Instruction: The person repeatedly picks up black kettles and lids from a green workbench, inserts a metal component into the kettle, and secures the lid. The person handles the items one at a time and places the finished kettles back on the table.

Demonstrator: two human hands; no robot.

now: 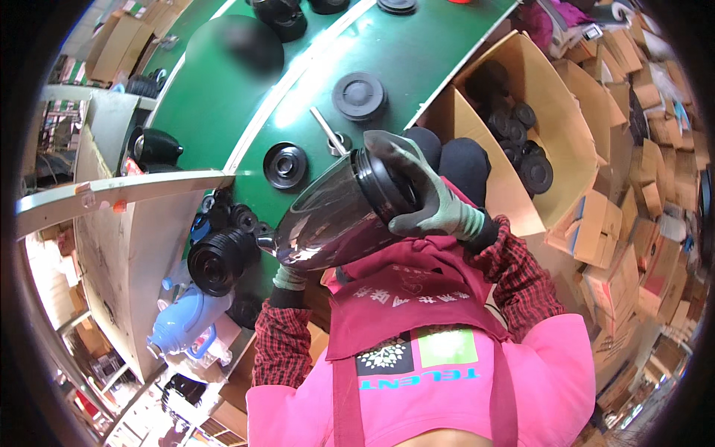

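Note:
My right hand [436, 205], in a grey-green glove, wraps round the black collar [376, 182] at the wide end of a smoky, see-through tapered container [328, 216]. The container lies tilted across my lap, its narrow tip pointing left and toward me. Beneath that tip only the glove cuff of my left hand [290, 278] shows; the container hides its fingers. Just beyond on the green table are a round black cap [285, 165] and a thin metal rod [325, 127] standing in a small base. A stack of black discs [359, 95] sits farther off.
To the right, an open cardboard box [573, 141] holds several black discs. Stacked black rings [222, 262] and a blue jug [190, 320] are at the left. A pale rail [126, 190] juts in from the left. More cartons [618, 276] crowd the right.

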